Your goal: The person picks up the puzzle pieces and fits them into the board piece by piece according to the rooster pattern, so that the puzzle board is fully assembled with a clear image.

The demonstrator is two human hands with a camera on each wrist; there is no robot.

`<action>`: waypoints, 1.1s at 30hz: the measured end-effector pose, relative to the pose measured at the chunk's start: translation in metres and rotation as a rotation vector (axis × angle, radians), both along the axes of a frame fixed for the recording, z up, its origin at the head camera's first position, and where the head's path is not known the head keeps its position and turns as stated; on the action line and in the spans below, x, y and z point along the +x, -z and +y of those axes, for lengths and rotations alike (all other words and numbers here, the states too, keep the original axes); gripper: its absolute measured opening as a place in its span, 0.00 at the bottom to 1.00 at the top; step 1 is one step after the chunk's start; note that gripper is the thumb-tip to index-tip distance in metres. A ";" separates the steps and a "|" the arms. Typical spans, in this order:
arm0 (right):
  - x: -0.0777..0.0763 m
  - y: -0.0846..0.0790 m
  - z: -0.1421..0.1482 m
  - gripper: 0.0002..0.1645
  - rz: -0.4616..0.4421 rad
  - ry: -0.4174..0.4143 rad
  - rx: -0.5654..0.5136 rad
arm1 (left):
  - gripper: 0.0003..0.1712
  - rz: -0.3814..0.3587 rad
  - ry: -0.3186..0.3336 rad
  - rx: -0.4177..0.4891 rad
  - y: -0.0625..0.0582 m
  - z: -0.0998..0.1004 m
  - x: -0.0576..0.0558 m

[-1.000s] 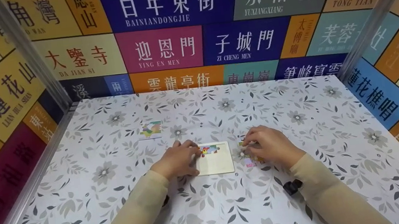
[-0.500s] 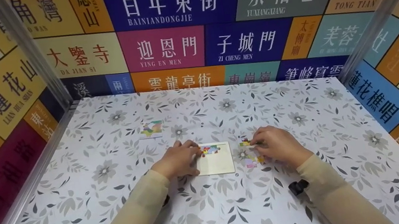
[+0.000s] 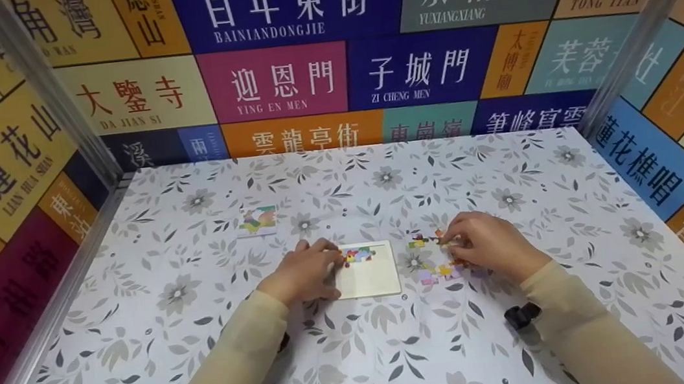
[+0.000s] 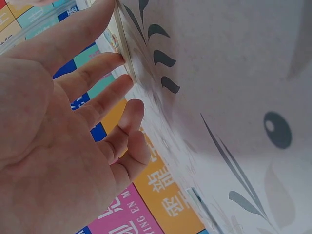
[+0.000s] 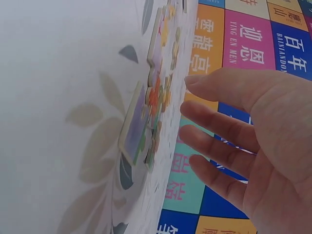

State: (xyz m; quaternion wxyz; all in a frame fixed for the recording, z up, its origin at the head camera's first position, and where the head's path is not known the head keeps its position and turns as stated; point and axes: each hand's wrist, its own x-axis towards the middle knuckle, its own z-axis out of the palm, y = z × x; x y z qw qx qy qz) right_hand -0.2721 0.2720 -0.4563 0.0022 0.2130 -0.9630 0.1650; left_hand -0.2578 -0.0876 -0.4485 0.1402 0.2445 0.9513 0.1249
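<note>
A shallow cream puzzle tray (image 3: 368, 280) lies on the table, with several joined jigsaw pieces (image 3: 361, 255) along its far edge. My left hand (image 3: 303, 276) rests against its left side, the thumb by the near corner and the fingers by the far one. In the left wrist view the fingertips (image 4: 117, 58) touch the tray's edge. To the right of the tray is a group of loose jigsaw pieces (image 3: 440, 272). My right hand (image 3: 485, 243) is over their right side. Its thumb and fingers (image 5: 214, 119) are apart in the right wrist view, with nothing between them.
A small square of colourful puzzle picture (image 3: 257, 220) lies at the far left of the table (image 3: 401, 354), which has a floral cover. Wall panels with large lettering (image 3: 276, 82) stand behind and along both sides, with clear posts (image 3: 629, 33) at the corners.
My right hand has moved to the right across the loose jigsaw pieces, so more of them show. My left hand stays at the tray's left side.
</note>
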 end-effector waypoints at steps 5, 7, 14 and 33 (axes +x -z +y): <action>0.001 0.001 0.007 0.08 -0.010 0.005 0.002 | 0.30 0.006 0.006 0.008 0.000 0.000 0.001; 0.001 0.000 0.009 0.09 -0.014 0.000 0.011 | 0.30 0.003 0.009 0.014 0.000 0.000 0.001; -0.001 -0.003 0.018 0.12 -0.055 -0.075 -0.011 | 0.30 -0.012 -0.004 0.015 -0.002 0.000 0.001; -0.001 -0.001 0.029 0.11 -0.111 -0.149 -0.085 | 0.30 0.002 0.009 0.026 0.001 -0.001 0.000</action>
